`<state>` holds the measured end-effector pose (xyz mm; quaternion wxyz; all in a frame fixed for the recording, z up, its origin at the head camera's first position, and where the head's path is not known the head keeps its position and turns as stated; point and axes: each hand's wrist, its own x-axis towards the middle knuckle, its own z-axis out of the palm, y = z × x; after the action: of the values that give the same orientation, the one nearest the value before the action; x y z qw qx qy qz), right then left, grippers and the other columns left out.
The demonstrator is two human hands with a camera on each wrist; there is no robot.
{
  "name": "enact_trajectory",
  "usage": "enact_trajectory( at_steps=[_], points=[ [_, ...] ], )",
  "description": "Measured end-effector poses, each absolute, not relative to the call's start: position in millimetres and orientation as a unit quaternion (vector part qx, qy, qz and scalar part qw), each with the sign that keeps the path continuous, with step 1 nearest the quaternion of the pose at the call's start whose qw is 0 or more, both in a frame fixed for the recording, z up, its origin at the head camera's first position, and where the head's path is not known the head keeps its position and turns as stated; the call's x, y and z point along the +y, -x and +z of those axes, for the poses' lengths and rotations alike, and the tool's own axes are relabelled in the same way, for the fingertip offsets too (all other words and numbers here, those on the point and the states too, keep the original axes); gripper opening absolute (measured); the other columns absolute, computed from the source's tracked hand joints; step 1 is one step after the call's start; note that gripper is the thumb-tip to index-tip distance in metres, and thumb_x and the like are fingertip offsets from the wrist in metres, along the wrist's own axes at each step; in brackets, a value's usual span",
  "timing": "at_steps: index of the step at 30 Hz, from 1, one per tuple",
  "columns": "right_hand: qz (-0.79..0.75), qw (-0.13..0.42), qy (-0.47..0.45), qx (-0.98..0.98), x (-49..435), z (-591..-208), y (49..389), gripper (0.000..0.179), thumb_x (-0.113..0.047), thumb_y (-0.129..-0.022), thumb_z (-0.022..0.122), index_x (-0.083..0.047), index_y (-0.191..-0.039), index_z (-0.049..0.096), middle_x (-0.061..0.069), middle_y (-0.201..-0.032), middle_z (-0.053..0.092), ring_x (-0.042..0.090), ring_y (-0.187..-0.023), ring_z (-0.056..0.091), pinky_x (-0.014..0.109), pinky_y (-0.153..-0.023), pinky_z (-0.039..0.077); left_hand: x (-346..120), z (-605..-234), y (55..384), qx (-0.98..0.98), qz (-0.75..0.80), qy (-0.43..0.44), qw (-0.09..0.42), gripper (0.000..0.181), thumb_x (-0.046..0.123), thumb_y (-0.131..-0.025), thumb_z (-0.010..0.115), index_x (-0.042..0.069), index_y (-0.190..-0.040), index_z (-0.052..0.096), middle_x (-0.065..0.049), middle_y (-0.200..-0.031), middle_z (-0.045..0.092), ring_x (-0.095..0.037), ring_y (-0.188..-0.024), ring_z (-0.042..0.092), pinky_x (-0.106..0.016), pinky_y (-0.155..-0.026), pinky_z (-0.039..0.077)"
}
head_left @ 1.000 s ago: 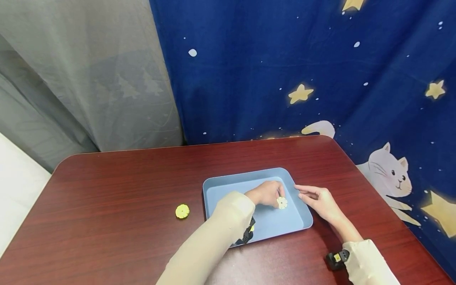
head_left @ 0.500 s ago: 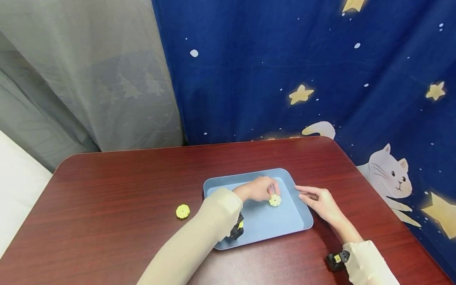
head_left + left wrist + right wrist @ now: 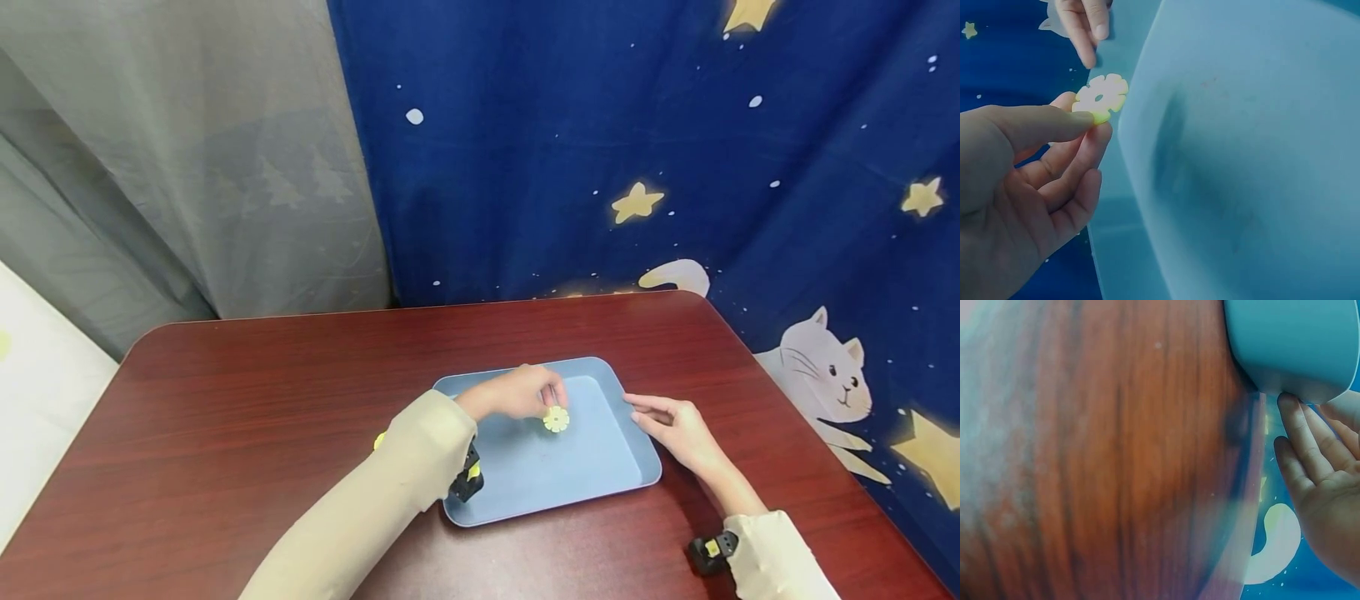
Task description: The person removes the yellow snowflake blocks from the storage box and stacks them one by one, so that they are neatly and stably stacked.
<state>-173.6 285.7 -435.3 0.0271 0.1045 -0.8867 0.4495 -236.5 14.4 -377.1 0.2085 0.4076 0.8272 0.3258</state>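
Between thumb and fingertips, my left hand (image 3: 517,392) pinches a pale yellow flower-shaped disc (image 3: 556,419) with a small centre hole. In the head view, hand and disc are over the blue tray (image 3: 600,454); in the left wrist view, the notched disc (image 3: 1113,100) stands clear of the tray floor. My right hand (image 3: 678,429) is at the tray's right rim, its fingers fairly straight. Seen from the right wrist, the fingertips (image 3: 1291,407) touch the tray's outer wall (image 3: 1297,347). A second yellow disc (image 3: 378,440) on the table is mostly hidden behind the left sleeve.
The tray rests on a dark red wooden table (image 3: 285,400) with rounded corners. Behind the table hang a grey curtain (image 3: 187,167) and a blue one (image 3: 510,150) with stars and a cat. Each wrist carries a black camera (image 3: 708,554).
My left hand has moved leftward over the tray with the pinched disc. Its sleeve now covers most of the second disc. My right hand stays at the rim.
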Motion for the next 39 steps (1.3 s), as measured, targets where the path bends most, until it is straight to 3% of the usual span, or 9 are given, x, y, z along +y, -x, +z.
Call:
enact_trajectory(
  at_steps=[22,39],
  points=[
    [0.453,0.026,-0.109,-0.884,288,-435,173,0.033,-0.009,-0.086,0.063,0.001,-0.116,0.061,0.018,-0.105,0.064,0.007,-0.089,0.062,0.017,-0.071,0.048,-54,-356,224,0.829,0.315,-0.423,0.186,0.018,-0.009,-0.077,0.057,0.005,-0.087,0.063,-0.001,-0.081,0.06,-0.011,-0.075,0.053,-0.02,-0.067,0.045],
    [0.453,0.024,-0.112,-0.884,286,-434,173,0.032,-0.008,-0.086,0.063,0.001,-0.116,0.061,0.018,-0.104,0.064,0.006,-0.088,0.062,0.018,-0.071,0.048,-130,-354,214,0.85,0.308,-0.384,0.187,0.021,-0.011,-0.077,0.052,0.005,-0.086,0.062,0.001,-0.078,0.058,-0.01,-0.073,0.051,-0.025,-0.066,0.045]
  ],
)
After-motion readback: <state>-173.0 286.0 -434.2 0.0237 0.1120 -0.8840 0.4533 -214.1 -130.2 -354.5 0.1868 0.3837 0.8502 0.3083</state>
